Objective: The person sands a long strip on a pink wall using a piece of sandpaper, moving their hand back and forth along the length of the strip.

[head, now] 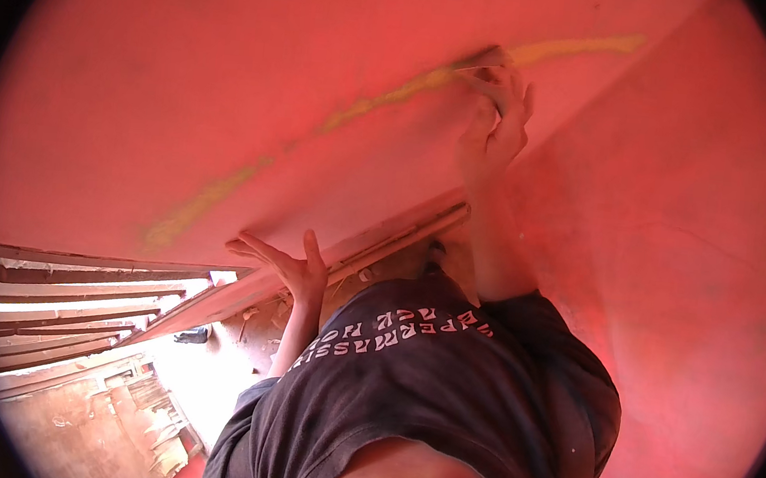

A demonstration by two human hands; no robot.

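Observation:
A large red panel or wall (232, 89) fills the upper part of the view, with a long, uneven yellowish streak (395, 97) running slantwise across it. My right hand (496, 119) is at the streak's upper right part, its fingers closed around a thin, flat, dark-edged piece (484, 59) that lies against the red surface. The hand is slightly blurred, and the exact kind of flat piece cannot be told. Lower on the left, my left hand (288, 265) has its fingers spread and its fingertips at the red surface near the lower edge, with nothing held in it.
Another red surface (695, 266) stands close on my right. A ledge or rail (400, 234) runs along the panel's lower edge. Wooden slats (70, 300) with bright gaps are at the left. Below them lies a worn board (94, 418) with torn pieces, beside brightly lit ground.

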